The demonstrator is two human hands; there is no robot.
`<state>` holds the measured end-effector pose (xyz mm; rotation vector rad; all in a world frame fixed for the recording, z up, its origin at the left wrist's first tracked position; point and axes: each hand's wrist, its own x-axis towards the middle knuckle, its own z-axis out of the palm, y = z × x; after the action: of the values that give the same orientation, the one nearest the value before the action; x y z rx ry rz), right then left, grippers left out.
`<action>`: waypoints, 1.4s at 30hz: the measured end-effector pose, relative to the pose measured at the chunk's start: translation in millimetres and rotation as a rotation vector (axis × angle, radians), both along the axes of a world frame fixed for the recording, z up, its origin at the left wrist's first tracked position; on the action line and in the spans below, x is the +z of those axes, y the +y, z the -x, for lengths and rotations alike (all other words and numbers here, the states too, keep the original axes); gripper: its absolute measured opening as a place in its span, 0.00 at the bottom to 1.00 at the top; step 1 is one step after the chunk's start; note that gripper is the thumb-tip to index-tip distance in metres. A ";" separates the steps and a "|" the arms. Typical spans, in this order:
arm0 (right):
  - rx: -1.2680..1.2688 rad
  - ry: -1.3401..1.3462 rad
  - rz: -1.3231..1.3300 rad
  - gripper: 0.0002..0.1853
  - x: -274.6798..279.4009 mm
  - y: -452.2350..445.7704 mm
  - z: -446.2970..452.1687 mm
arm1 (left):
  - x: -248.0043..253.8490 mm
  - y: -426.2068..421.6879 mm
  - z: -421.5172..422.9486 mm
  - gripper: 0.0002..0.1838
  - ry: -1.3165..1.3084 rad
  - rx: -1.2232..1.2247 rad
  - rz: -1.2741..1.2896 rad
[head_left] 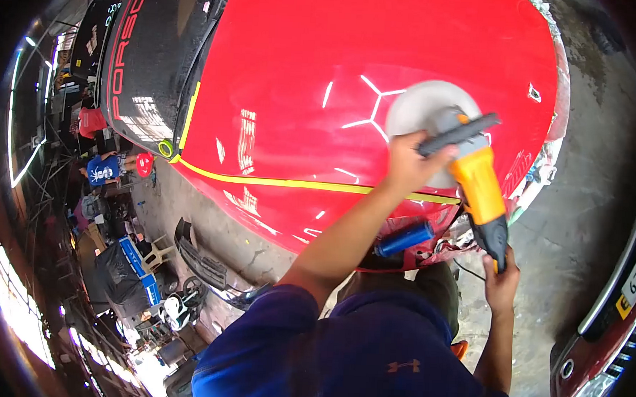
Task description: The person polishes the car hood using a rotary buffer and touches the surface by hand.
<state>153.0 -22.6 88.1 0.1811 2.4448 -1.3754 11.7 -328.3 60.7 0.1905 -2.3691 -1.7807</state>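
left hand clasping polisher by its handle, right hand wrapped round its rear, pad over hood spreading to upper centre, tape edging it mid-frame, floor at right

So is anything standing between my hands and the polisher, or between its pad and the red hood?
Nothing visible does: your left hand grips the front handle of the polisher, your right hand holds its rear, and the pad appears to lie on the red hood.
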 end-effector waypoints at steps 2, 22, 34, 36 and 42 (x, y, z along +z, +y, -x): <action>-0.065 -0.058 -0.024 0.21 -4.5 24.7 -12.2 | -4.2 39.0 12.3 0.25 0.013 -0.077 -0.023; 0.428 0.130 0.057 0.32 32.0 -159.4 79.4 | 11.2 -215.8 -47.5 0.15 0.169 0.620 -0.024; 0.502 0.180 -0.008 0.33 32.9 -150.9 85.1 | 14.2 -201.1 -80.6 0.26 0.202 0.597 -0.104; 0.431 0.128 -0.006 0.33 35.6 -122.8 79.1 | 4.0 -170.3 -77.1 0.24 0.211 0.528 -0.130; 0.255 0.080 -0.027 0.28 13.8 -25.2 44.9 | 4.2 -55.4 -46.4 0.23 0.077 0.301 0.000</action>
<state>108.2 -47.7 101.9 -0.1768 2.4497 -1.2602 58.1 -383.7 64.9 0.4449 -2.1537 -1.6164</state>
